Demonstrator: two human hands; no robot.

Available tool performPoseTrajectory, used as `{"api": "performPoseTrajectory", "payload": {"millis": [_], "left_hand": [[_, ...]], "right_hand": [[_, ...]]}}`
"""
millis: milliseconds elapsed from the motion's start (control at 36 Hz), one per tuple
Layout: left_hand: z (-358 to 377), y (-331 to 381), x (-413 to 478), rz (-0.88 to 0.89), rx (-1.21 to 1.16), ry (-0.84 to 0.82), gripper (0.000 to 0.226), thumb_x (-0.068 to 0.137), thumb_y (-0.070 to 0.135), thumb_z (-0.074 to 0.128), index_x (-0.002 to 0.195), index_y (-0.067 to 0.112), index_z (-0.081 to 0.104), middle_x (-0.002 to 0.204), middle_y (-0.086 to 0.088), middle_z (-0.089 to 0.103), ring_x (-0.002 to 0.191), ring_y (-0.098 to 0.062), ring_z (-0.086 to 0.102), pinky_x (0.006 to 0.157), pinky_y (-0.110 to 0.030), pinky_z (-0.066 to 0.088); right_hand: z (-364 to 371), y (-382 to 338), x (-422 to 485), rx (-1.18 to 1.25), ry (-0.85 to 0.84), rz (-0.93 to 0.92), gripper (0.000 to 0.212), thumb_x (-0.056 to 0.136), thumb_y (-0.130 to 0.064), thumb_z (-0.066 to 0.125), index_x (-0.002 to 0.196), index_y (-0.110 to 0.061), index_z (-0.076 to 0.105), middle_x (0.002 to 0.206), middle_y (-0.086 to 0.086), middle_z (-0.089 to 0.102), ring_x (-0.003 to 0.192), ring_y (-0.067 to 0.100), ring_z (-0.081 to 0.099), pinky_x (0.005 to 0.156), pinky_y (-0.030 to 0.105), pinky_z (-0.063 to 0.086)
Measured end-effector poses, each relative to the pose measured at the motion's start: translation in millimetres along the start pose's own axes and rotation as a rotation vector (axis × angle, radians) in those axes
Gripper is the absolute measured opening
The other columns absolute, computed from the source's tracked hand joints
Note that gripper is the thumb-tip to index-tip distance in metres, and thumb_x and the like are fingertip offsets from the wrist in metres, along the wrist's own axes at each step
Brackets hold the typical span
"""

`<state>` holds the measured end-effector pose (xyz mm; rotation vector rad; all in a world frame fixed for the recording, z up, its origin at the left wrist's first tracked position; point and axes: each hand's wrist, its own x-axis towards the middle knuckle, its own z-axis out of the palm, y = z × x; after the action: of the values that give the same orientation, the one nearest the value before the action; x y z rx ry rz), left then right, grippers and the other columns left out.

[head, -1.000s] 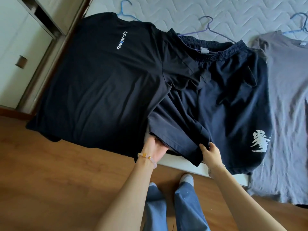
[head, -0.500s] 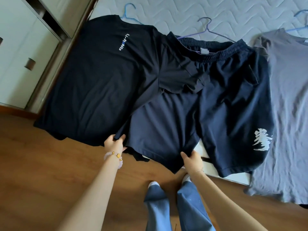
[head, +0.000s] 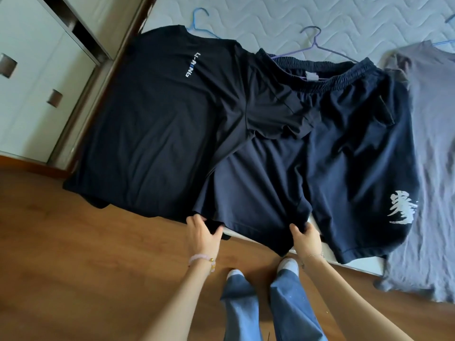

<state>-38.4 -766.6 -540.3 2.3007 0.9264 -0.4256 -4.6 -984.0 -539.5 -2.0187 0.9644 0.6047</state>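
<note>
Head view: a white quilted mattress [head: 270,18] fills the upper part, with a wooden floor [head: 73,267] below it and a white cabinet [head: 29,82] at the left. A black LI-NING T-shirt [head: 152,134] lies flat on the mattress, its hem hanging over the near edge. Just beside it, overlapping its right sleeve, lie navy shorts [head: 344,156] with a white brush-script print on one leg; they are spread waistband-away, both legs reaching the near edge. A grey T-shirt [head: 435,143] lies to the right, touching the shorts. A purple hanger [head: 317,45] sits at the waistband, a blue hanger [head: 197,25] at the black collar. The right hand [head: 307,239] grips the hem of the nearer leg, fingers curled round the cloth. The left hand [head: 203,238], wearing a pink bead bracelet [head: 199,257], pinches dark cloth at that leg's other corner.
</note>
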Motion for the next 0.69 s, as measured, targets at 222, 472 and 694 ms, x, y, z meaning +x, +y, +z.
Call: {"api": "performPoseTrajectory", "payload": {"millis": [222, 472, 694], "left_hand": [[-19, -1, 19, 0.109, 0.090, 0.085, 0.019, 0.092, 0.014, 0.053, 0.094, -0.004, 0.059, 0.106, -0.020, 0.058, 0.101, -0.035, 0.053, 0.083, -0.040, 0.040], [-120, -7, 27, 0.174, -0.213, 0.277, 0.012, 0.097, 0.017, 0.047, 0.089, 0.008, 0.046, 0.070, 0.004, 0.049, 0.062, -0.013, 0.046, 0.057, -0.028, 0.033], [-103, 5, 5, 0.389, -0.058, 0.019, 0.016, 0.094, 0.025, 0.050, 0.081, 0.018, 0.043, 0.060, 0.006, 0.049, 0.054, -0.011, 0.049, 0.051, -0.027, 0.038]], "right_hand": [[7, -3, -2, -0.035, 0.022, -0.016, 0.035, 0.092, -0.016, 0.053, 0.120, 0.006, 0.051, 0.120, 0.024, 0.060, 0.112, 0.039, 0.054, 0.094, 0.041, 0.040], [6, -7, -7, -0.037, 0.032, -0.006, 0.035, 0.092, -0.017, 0.054, 0.121, 0.003, 0.052, 0.120, 0.024, 0.060, 0.112, 0.039, 0.055, 0.093, 0.041, 0.041], [6, -2, -15, -0.016, -0.006, 0.006, 0.025, 0.093, -0.017, 0.053, 0.105, 0.005, 0.057, 0.103, 0.022, 0.065, 0.100, 0.036, 0.060, 0.079, 0.034, 0.041]]}}
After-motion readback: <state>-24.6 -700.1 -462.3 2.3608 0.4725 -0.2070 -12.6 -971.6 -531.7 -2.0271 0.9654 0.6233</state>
